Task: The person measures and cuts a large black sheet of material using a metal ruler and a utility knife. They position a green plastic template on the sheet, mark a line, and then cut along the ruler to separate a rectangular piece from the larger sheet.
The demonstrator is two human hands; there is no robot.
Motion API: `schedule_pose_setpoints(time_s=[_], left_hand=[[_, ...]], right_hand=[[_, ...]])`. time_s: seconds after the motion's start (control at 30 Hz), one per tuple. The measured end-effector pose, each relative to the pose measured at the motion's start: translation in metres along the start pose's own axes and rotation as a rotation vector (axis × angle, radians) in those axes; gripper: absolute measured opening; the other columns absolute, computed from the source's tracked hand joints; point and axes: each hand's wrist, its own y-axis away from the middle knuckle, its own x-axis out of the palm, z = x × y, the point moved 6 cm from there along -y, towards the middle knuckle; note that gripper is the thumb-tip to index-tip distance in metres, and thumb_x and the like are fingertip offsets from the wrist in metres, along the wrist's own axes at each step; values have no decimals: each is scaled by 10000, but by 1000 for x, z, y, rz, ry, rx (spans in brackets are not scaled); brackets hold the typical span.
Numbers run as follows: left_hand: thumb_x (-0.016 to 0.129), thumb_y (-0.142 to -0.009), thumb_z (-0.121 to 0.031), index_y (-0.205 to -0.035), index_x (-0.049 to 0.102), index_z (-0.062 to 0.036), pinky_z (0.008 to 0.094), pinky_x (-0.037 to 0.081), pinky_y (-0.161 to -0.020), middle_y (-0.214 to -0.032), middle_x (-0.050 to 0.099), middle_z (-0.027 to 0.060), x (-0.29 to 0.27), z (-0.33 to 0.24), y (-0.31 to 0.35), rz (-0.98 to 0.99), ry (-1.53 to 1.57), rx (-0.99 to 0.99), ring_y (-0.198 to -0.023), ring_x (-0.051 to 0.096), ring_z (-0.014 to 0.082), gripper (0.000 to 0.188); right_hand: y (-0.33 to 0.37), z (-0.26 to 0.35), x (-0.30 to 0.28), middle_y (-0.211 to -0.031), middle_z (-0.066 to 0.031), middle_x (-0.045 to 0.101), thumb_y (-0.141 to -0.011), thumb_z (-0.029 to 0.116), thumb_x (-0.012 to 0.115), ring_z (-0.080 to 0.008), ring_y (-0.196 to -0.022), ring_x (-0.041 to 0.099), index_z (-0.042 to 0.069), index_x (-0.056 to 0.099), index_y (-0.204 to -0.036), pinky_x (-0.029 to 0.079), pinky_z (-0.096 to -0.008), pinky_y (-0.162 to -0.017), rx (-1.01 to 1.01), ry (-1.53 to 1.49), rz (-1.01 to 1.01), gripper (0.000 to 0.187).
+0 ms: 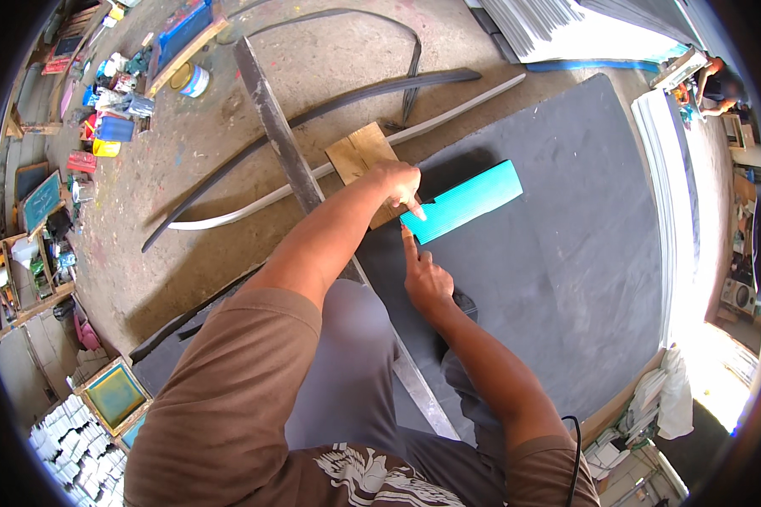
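Note:
A turquoise ribbed strip (480, 196) that looks like corrugated plastic lies at a slant over a large black sheet (558, 253). My left hand (400, 184) bends down at the strip's left end, one finger pressed on its surface and the others curled and partly hidden. Just below, my right hand (429, 277) points its index finger up to the strip's lower left corner; its other fingers are folded in, and I see no tool there. Partly under my left hand and forearm is a flat brown piece (359, 150), cardboard or wood.
A long metal bar (272, 118) runs diagonally beneath my left arm. Dark and white curved strips (254, 208) lie on the concrete floor. Paint cans (196, 82) and frames stand at left. White stacked sheets (664, 203) line the right side, where another person (719, 89) is far off.

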Motion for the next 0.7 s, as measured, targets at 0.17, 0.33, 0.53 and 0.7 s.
schedule_pose_setpoints(time_s=[0.17, 0.33, 0.53, 0.7], left_hand=[[832, -665, -798, -675, 700, -96, 376, 554, -678, -618, 697, -8, 1, 3, -2, 3, -33, -10, -645, 699, 185, 714], [824, -666, -806, -633, 678, -97, 385, 555, -681, -594, 679, -20, -1, 1, -6, 12, -73, 0, -642, 701, 190, 724], [783, -675, -838, -678, 739, -93, 424, 590, -803, -705, 741, -2, -4, -4, -3, 77, -123, -34, -805, 754, 231, 746], [824, -658, -811, -606, 670, -91, 398, 545, -657, -579, 664, -18, 0, 2, -4, -2, -75, -14, -621, 691, 198, 738]], right_hand=[[-5, 9, -6, -1082, -239, 701, -1032, 126, 488, -382, -849, 777, 177, 126, -1702, 639, -514, -692, 46, -14, 88, 763], [-6, 13, -19, -1064, -250, 724, -985, 91, 522, -396, -884, 772, 158, 167, -1691, 636, -519, -745, 74, -52, 114, 793], [-4, 13, -23, -1040, -250, 731, -984, 98, 534, -400, -893, 772, 154, 161, -1693, 636, -520, -761, 72, -32, 116, 803], [2, 14, -30, -1106, -254, 731, -1032, 130, 500, -399, -950, 774, 158, 160, -1688, 641, -515, -793, 70, -46, 152, 739]])
